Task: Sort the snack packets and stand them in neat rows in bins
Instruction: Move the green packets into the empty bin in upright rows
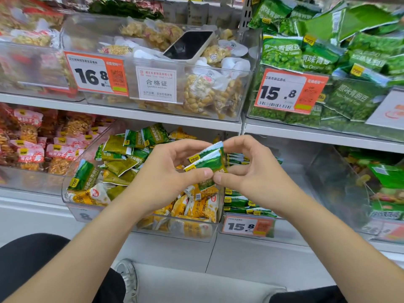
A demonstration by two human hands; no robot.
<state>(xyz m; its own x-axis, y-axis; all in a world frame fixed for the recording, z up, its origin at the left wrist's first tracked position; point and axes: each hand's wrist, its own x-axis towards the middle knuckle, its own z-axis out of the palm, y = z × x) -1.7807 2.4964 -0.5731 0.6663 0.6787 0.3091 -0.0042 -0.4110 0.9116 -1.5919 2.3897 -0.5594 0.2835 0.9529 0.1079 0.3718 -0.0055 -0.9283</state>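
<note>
My left hand [166, 171] and my right hand [247, 171] hold a small stack of green snack packets [207, 159] between them, thumbs pinching its lower edge. They hover over a clear bin [76, 206] on the lower shelf, filled with a loose mix of green and yellow packets [196, 206]. To the right, a second clear bin [248, 226] with a 15.8 price tag holds green packets [238, 202] standing in a row, partly hidden by my right hand.
A phone [189, 45] lies on peanut packets in the upper middle bin [240, 95]. Green pea packets [328, 51] fill the upper right bin. Red packets [32, 149] sit in the lower left bin. My knees and a shoe [129, 278] are below on the floor.
</note>
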